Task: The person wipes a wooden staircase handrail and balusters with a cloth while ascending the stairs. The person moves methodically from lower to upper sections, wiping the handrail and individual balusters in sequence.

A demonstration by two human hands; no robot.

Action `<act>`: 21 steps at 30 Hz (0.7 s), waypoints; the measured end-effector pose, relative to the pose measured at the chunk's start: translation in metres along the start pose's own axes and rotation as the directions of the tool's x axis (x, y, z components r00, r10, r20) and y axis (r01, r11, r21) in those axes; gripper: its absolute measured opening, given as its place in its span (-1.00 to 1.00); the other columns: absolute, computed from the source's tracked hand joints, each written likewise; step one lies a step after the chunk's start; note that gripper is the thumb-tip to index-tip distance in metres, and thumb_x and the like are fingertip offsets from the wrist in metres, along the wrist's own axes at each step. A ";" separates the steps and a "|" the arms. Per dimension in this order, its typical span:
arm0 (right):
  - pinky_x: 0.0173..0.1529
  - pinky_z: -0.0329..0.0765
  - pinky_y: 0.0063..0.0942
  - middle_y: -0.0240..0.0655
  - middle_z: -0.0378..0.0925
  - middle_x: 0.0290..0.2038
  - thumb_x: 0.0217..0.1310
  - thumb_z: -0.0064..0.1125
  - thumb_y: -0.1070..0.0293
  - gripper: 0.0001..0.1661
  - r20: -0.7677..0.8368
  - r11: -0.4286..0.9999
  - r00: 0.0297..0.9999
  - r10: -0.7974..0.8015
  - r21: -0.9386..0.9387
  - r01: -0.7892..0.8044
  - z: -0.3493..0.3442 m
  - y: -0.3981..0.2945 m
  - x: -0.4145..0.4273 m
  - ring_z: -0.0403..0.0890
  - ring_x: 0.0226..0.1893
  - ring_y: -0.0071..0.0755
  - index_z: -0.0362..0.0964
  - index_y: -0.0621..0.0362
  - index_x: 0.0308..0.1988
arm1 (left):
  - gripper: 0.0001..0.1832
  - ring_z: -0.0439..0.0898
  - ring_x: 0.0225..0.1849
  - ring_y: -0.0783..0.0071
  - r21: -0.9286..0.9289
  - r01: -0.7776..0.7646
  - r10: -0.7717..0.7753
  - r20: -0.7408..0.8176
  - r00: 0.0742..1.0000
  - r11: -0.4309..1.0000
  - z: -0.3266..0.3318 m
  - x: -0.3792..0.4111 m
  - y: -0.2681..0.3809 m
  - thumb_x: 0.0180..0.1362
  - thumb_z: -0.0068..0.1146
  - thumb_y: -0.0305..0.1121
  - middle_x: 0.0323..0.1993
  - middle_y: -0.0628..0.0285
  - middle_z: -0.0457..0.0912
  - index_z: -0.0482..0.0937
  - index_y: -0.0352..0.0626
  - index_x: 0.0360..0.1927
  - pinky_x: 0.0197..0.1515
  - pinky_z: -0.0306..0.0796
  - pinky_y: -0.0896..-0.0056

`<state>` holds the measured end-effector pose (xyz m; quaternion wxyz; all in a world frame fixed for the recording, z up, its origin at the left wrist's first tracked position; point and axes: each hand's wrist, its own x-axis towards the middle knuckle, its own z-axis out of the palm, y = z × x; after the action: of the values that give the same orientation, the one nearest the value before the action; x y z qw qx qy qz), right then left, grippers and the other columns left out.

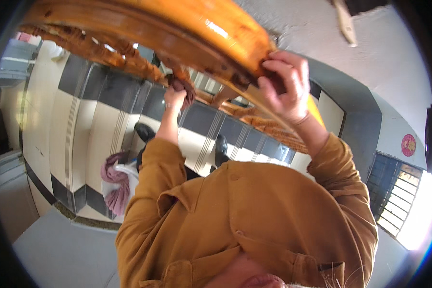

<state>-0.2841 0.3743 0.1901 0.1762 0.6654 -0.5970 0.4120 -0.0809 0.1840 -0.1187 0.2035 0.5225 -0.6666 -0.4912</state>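
Note:
A varnished wooden handrail (201, 32) curves across the top of the view, with carved balusters (126, 50) beneath it. My left hand (175, 96) is below the rail and holds a dark brown cloth (190, 94) against a baluster. Further right, my right hand (289, 84) grips the edge of the handrail, its thumb and fingers curled over the wood. Part of the cloth and the palms of both hands are hidden.
Tiled steps (93, 122) in cream and dark grey run below the railing. My black shoes (221, 145) are on them. A mauve cloth (117, 199) hangs over a white bucket (133, 176) at the left. A barred window (399, 194) is at the right.

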 end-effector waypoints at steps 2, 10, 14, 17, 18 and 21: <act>-0.18 0.42 -0.35 -0.24 0.43 -0.22 -0.28 0.27 0.50 -0.61 -0.022 1.000 1.000 0.011 -0.006 -0.011 -0.006 0.006 -0.004 0.46 -0.25 -0.19 0.43 0.15 -0.27 | -0.45 0.56 -0.16 0.03 -0.001 0.004 -0.004 0.231 0.973 1.000 0.015 -0.039 0.049 -0.30 0.16 -0.31 -0.29 -0.11 0.58 0.46 -0.33 -0.12 -0.13 0.41 0.27; -0.17 0.43 -0.34 -0.24 0.44 -0.25 -0.30 0.30 0.52 -0.59 -0.106 0.993 0.993 -0.051 0.103 0.062 -0.009 0.001 -0.002 0.49 -0.26 -0.18 0.44 0.17 -0.27 | -0.31 0.44 0.02 0.37 -0.209 -0.251 0.308 0.309 0.900 0.945 -0.013 -0.105 0.165 -0.16 0.18 -0.50 -0.02 0.11 0.46 0.23 -0.31 0.13 0.10 0.27 0.38; -0.19 0.39 -0.38 -0.31 0.43 -0.25 -0.23 0.29 0.45 -0.65 -0.125 0.994 0.992 -0.017 0.106 0.030 -0.011 0.004 -0.009 0.47 -0.25 -0.24 0.44 0.13 -0.29 | -0.20 0.29 0.14 0.36 -0.352 -0.340 0.425 0.198 0.883 0.872 -0.030 -0.156 0.222 -0.14 0.12 -0.58 0.14 0.10 0.27 0.08 -0.26 0.26 0.20 0.15 0.39; -0.19 0.37 -0.40 -0.33 0.44 -0.26 -0.20 0.26 0.45 -0.69 -0.169 0.990 0.985 -0.015 0.137 0.039 -0.017 0.004 -0.011 0.45 -0.25 -0.25 0.44 0.11 -0.30 | -0.23 0.28 0.14 0.38 -0.284 -0.481 0.528 0.118 0.841 0.829 -0.036 -0.194 0.279 -0.10 0.16 -0.58 0.14 0.13 0.27 0.10 -0.27 0.25 0.20 0.14 0.37; -0.21 0.37 -0.40 -0.34 0.44 -0.26 -0.18 0.24 0.46 -0.70 -0.175 0.984 0.984 -0.018 0.170 0.048 -0.015 0.008 -0.014 0.45 -0.25 -0.26 0.43 0.11 -0.30 | -0.26 0.28 0.14 0.38 -0.331 -0.469 0.519 0.079 0.851 0.819 -0.037 -0.200 0.289 -0.09 0.15 -0.58 0.14 0.13 0.28 0.13 -0.28 0.23 0.20 0.14 0.37; -0.11 0.38 -0.30 -0.24 0.43 -0.26 -0.08 0.22 0.44 -0.71 -0.289 0.901 0.895 0.340 0.374 -0.222 -0.006 0.011 -0.026 0.43 -0.22 -0.15 0.40 0.19 -0.25 | -0.34 0.30 0.13 0.35 -0.151 -0.621 0.620 -0.058 0.782 0.769 -0.053 -0.213 0.305 -0.06 0.13 -0.60 0.15 0.11 0.28 0.21 -0.31 0.19 0.20 0.14 0.36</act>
<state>-0.2948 0.3934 0.1714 0.1021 0.5076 -0.5696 0.6383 -0.1116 0.3433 0.2206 0.3973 0.2560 -0.7589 -0.4479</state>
